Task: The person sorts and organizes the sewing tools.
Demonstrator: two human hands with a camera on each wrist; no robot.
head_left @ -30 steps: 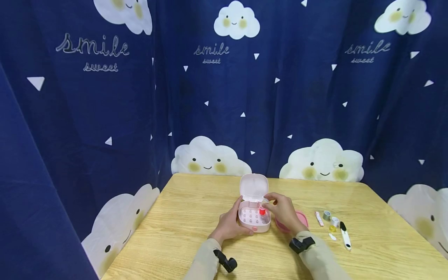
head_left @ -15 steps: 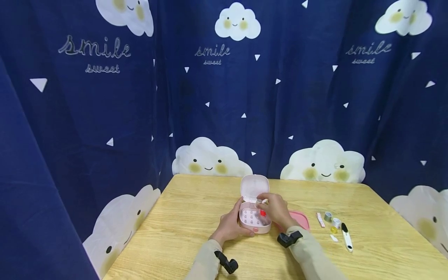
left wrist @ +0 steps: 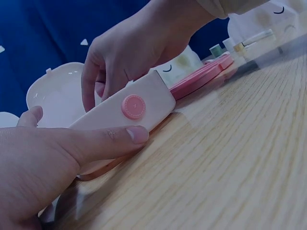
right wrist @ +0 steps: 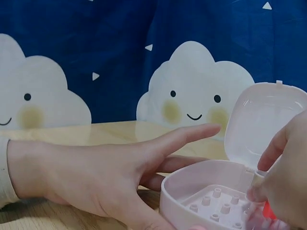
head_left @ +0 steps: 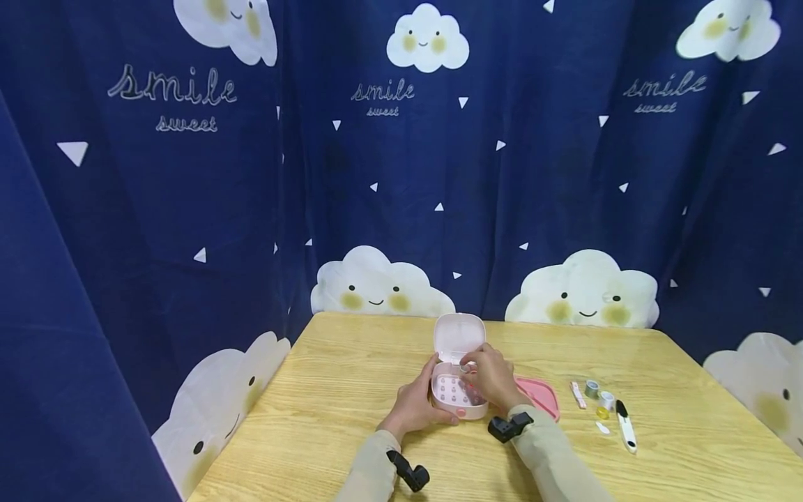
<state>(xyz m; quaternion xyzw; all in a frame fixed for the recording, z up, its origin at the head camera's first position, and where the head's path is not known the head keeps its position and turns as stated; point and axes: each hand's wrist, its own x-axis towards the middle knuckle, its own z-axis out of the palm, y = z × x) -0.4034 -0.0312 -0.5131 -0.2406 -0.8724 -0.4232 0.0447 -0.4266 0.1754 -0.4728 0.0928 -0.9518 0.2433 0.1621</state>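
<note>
A pale pink sewing box (head_left: 444, 403) stands on the table with its lid (head_left: 460, 337) raised and rows of small pegs inside. My left hand (head_left: 415, 406) grips its left side, the thumb across the front near the round pink button (left wrist: 133, 106). Over the box's right part is my right hand (head_left: 493, 375), pinching a small pale thread spool (right wrist: 258, 178) between thumb and forefinger. A red spool (right wrist: 269, 211) sits inside just below those fingers, partly hidden. In the left wrist view, the right hand's (left wrist: 127, 52) fingertips drop behind the box wall.
Right of the box lies a pink tray-like piece (head_left: 544, 399). Farther right are a pink-and-white strip (head_left: 578, 395), a grey spool (head_left: 592, 389), a white spool (head_left: 606, 400), a yellow spool (head_left: 603, 413), a small white flat piece (head_left: 602, 428) and a white tool with a black end (head_left: 627, 431).
My right hand has shifted left and down into the box with the pale spool, covering more of the red one. My left hand keeps its grip on the box.
</note>
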